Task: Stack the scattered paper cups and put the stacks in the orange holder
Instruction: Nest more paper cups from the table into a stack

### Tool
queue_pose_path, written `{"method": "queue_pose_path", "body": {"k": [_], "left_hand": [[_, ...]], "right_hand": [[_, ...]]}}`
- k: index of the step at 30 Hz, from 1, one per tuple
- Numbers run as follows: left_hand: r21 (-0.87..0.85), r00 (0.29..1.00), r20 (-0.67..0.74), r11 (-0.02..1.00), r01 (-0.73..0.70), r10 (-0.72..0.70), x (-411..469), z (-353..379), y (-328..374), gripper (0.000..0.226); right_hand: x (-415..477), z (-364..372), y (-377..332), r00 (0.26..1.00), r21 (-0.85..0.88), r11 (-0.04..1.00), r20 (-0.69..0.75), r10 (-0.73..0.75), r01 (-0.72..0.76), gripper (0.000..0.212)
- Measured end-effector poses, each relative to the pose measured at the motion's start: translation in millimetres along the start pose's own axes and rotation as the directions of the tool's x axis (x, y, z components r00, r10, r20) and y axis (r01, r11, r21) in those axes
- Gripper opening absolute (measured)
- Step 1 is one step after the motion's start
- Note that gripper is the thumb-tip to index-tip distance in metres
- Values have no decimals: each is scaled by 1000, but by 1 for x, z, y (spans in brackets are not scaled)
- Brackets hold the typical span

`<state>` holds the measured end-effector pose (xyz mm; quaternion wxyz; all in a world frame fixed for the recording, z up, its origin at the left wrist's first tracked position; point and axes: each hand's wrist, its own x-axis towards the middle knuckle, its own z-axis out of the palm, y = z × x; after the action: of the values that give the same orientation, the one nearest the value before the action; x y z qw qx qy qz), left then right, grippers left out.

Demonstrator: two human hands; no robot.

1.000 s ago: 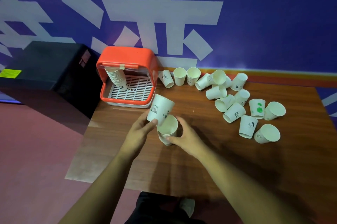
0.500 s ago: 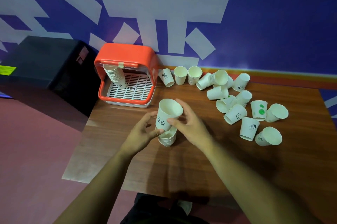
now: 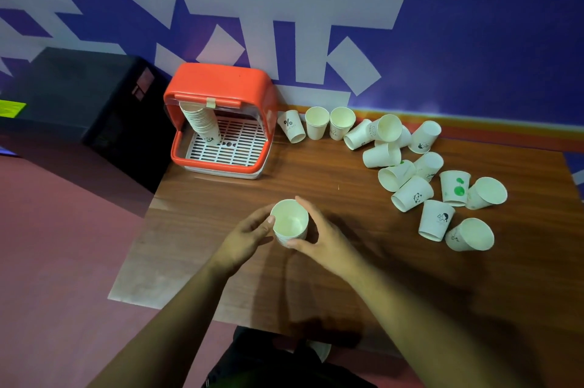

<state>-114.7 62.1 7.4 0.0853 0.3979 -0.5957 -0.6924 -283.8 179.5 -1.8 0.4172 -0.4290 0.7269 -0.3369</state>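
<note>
Both hands on the short stack (image 3: 290,224), lower centre of frame. We can't tell whether it rests on the tabletop (image 3: 316,175) or sits just above it. Left hand (image 3: 249,239) curls round its near-left side, thumb at the rim. Right hand (image 3: 319,242) wraps the other side, and each grip is grasping the stack. We read that as seating the nested cups and keeping them upright.

Orange holder (image 3: 221,87) is upper left of centre, front open, with one tall stack (image 3: 202,125) leaning inside on the white grid tray (image 3: 240,147). Loose cups (image 3: 414,194) are spread at right, a few upright and most tipped. We judge plenty of stacking remains.
</note>
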Motion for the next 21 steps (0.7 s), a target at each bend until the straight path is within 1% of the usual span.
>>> {"method": "queue_pose_path", "body": {"k": [2, 3, 4, 6, 7, 8, 9, 12, 15, 18, 21], "left_hand": [[-18, 1000, 3, 1000, 10, -10, 2, -1, -2, 33], [-31, 999, 12, 999, 37, -36, 3, -1, -4, 39], [-49, 997, 30, 996, 75, -73, 4, -1, -8, 51], [-77, 986, 81, 985, 152, -145, 6, 0, -15, 75], [-82, 981, 94, 981, 176, -169, 7, 1, -17, 81], [-86, 979, 94, 979, 187, -179, 7, 2, -18, 81], [-93, 981, 82, 978, 185, -177, 7, 3, -17, 75], [-106, 991, -20, 986, 131, -134, 1, -6, -3, 55], [-92, 997, -73, 996, 0, -7, -6, -33, 18, 41], [-18, 985, -89, 989, -150, 148, -2, -71, 37, 40], [26, 965, -111, 972, -235, 236, 20, -113, 45, 53]], "right_hand": [[5, 4, 10, 994, 82, 991, -3, 107, -107, 107], [7, 6, 17, 989, 95, 984, 6, 148, -148, 112], [10, 8, 27, 987, 85, 983, 25, 161, -163, 110], [12, 11, 35, 983, 59, 983, 61, 172, -176, 94], [12, 13, 35, 983, 62, 982, 59, 176, -180, 83], [13, 16, 33, 984, 77, 981, 42, 173, -176, 74], [15, 19, 32, 985, 97, 981, 24, 168, -170, 69], [26, 27, 14, 991, 146, 981, -14, 135, -131, 72], [47, 28, -19, 997, 185, 981, -39, 62, -53, 67], [77, 29, -60, 999, 246, 969, -47, -3, 15, 68], [113, 38, -88, 996, 270, 961, -85, -33, 55, 71]]}}
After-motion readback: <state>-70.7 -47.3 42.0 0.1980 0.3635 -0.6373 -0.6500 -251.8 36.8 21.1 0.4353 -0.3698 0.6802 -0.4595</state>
